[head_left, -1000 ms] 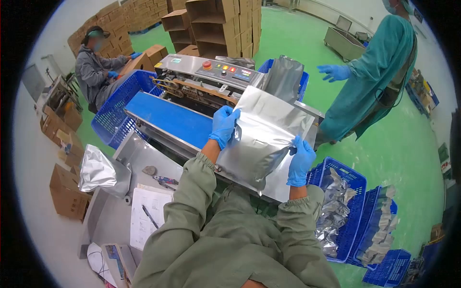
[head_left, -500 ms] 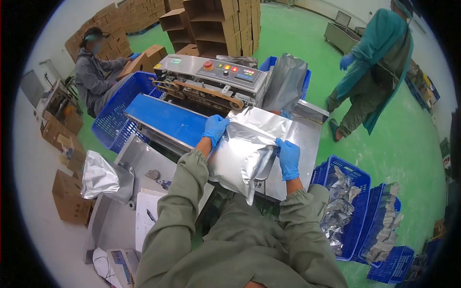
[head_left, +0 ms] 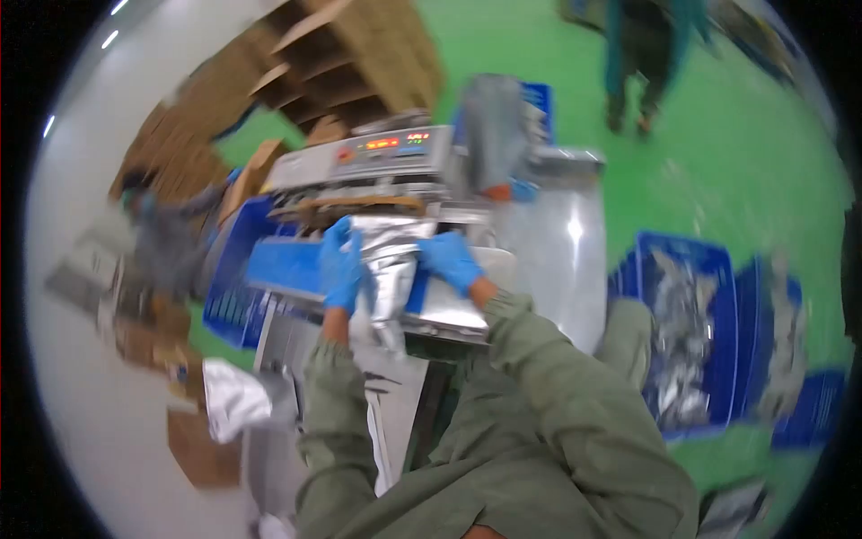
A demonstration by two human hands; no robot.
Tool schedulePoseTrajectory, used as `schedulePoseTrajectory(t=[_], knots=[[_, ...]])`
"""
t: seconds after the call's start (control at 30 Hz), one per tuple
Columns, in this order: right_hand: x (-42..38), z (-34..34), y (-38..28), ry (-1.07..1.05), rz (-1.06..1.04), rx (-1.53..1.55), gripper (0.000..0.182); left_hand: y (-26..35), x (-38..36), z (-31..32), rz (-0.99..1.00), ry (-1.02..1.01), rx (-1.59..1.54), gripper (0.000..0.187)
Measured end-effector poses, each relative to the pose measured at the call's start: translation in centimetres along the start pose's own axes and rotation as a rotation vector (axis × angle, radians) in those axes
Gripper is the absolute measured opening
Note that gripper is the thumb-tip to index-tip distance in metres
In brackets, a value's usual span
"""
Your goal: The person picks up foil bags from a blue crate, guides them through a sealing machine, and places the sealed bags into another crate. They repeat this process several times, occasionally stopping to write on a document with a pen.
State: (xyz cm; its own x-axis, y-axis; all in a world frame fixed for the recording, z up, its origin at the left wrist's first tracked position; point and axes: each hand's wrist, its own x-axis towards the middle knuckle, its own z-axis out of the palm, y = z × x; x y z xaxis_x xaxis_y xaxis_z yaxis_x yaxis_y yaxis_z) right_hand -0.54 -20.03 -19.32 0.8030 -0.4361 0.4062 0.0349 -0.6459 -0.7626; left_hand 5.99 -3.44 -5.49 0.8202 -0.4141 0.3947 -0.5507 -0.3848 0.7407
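Observation:
A silver foil bag (head_left: 388, 265) hangs between my hands, its top edge right at the front of the band sealer (head_left: 310, 169). My left hand (head_left: 339, 268), in a blue glove, is closed on the bag's left side. On the upper right side, my right hand (head_left: 452, 260), gloved the same way, grips it with bent fingers. The lower part of the bag narrows and droops over the front edge of the blue conveyor belt (head_left: 283, 264). Red digits glow on the sealer's panel. Motion blur softens the whole view.
A metal table (head_left: 561, 256) adjoins the sealer on the right. Blue crates (head_left: 687, 242) with foil bags stand beyond my knee. Another foil bag (head_left: 235, 400) lies at lower left. One person (head_left: 171, 238) sits at left; another (head_left: 639, 63) stands at the back.
Both hands have carried the foil bag leftward, off the metal table to the sealer's front at the belt. The view has turned, and the person in teal appears farther off.

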Motion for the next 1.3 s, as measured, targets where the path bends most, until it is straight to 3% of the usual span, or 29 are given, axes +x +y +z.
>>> schedulePoseTrajectory(t=[0.03,0.07,0.1,0.17,0.27,0.33,0.37,0.4,0.43,0.47,0.5,0.6,0.67,0.7,0.77,0.8,0.87,0.93,1.0,1.13,1.23,1.3], knots=[[0.3,-0.9,-2.0,-0.061,-0.219,-0.441,0.019,1.4,-0.8,0.3,0.045,-0.056,-0.035,0.035],[0.1,-1.7,-2.9,-0.124,-0.235,-0.406,0.018,2.5,-1.9,0.5,0.168,-0.134,-0.057,0.031],[-1.0,-2.4,-3.1,0.001,-0.244,-0.237,0.016,7.8,-4.4,0.9,0.094,-0.166,-0.009,0.028],[-3.8,-6.8,-4.1,-0.011,-0.092,0.179,0.016,9.3,-7.1,2.1,0.194,-0.237,-0.104,0.025],[-9.3,-17.0,-2.3,0.078,0.075,0.212,0.022,7.1,-9.4,4.0,0.097,-0.292,-0.221,0.024],[-13.2,-22.3,4.5,0.392,0.042,-0.021,0.022,7.8,-11.2,5.2,0.037,-0.28,-0.224,0.022],[-15.7,-26.1,6.7,0.539,0.215,0.218,0.018,8.1,-12.0,5.9,0.019,-0.247,-0.212,0.021],[-17.9,-28.3,11.7,0.705,0.314,-0.106,0.015,8.3,-12.3,6.6,0.026,-0.272,-0.216,0.02],[-20.4,-31.8,14.4,0.674,0.576,-0.392,0.014,8.6,-12.6,7.3,0.032,-0.296,-0.219,0.02],[-24.1,-33.5,19.4,0.531,0.665,-0.708,0.015,9.0,-12.8,8.1,0.033,-0.303,-0.211,0.02],[-26.0,-34.8,22.0,0.799,1.083,-0.085,0.024,9.5,-12.9,9.3,0.057,-0.335,-0.192,0.021],[-29.2,-35.1,32.1,0.864,1.061,-0.26,0.031,12.1,-13.2,12.8,0.078,-0.403,-0.187,0.02],[-27.7,-35.3,35.7,0.887,1.156,0.205,0.041,14.6,-13.7,14.6,0.04,-0.451,-0.23,0.018],[-26.6,-35.8,36.0,0.888,1.148,0.23,0.041,14.8,-13.8,15.2,0.056,-0.443,-0.214,0.018],[-23.6,-37.9,35.3,0.559,1.21,-0.067,0.061,14.5,-13.8,15.7,0.075,-0.509,-0.173,0.016],[-23.9,-36.7,39.1,0.391,1.141,-0.157,0.052,14.5,-13.7,16.0,0.086,-0.539,-0.155,0.014],[-24.9,-32.9,44.5,0.324,1.203,-0.341,0.041,15.1,-13.9,16.5,0.054,-0.557,-0.196,0.012],[-25.2,-31.8,43.8,0.332,1.2,-0.393,0.034,15.1,-13.7,16.4,0.042,-0.544,-0.203,0.011],[-27.0,-31.1,44.0,0.337,1.07,-0.439,0.027,14.9,-14.0,15.8,0.023,-0.534,-0.209,0.011],[-28.3,-34.6,39.0,0.292,0.893,-0.578,0.02,14.6,-14.3,14.1,0.055,-0.532,-0.243,0.009],[-26.1,-39.7,30.1,0.191,0.678,-0.662,0.014,13.1,-14.9,12.7,0.081,-0.549,-0.257,0.009],[-23.3,-42.6,24.1,0.192,0.365,-0.785,0.01,12.8,-15.5,12.1,0.053,-0.515,-0.298,0.01]])
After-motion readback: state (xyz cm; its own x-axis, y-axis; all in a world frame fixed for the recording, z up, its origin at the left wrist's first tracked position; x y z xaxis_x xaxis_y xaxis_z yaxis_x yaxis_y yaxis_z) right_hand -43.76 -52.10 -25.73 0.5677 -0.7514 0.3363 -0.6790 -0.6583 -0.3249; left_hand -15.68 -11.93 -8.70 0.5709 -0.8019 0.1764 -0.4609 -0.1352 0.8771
